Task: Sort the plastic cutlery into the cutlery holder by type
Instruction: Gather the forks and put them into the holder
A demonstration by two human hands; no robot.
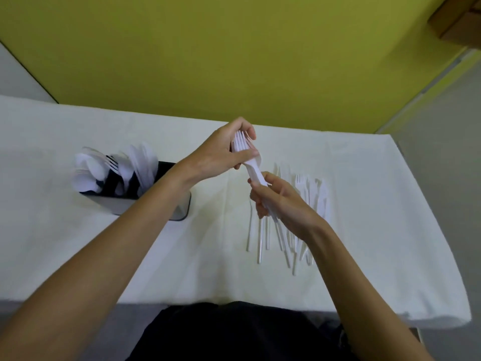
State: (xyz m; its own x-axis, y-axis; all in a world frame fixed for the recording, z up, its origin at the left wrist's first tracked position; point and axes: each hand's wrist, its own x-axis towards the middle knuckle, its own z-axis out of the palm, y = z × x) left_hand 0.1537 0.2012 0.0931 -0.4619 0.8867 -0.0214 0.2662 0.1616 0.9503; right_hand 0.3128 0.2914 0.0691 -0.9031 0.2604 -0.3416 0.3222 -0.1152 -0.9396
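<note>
Both hands meet above the middle of the table on one bundle of white plastic cutlery (253, 168). My left hand (221, 152) grips the bundle's upper end, where tines or tips stick out between the fingers. My right hand (281, 204) closes around its handles lower down. Under my right hand lies a loose pile of white forks and knives (299, 217), spread on the cloth. The dark cutlery holder (179, 207) stands at the left, partly behind my left forearm, with white spoons, forks and knives standing in its compartments.
A white cloth covers the table (104, 256), whose front edge runs just before my dark-clothed lap. A yellow-green wall stands close behind the table. The table's right edge drops off toward a grey floor.
</note>
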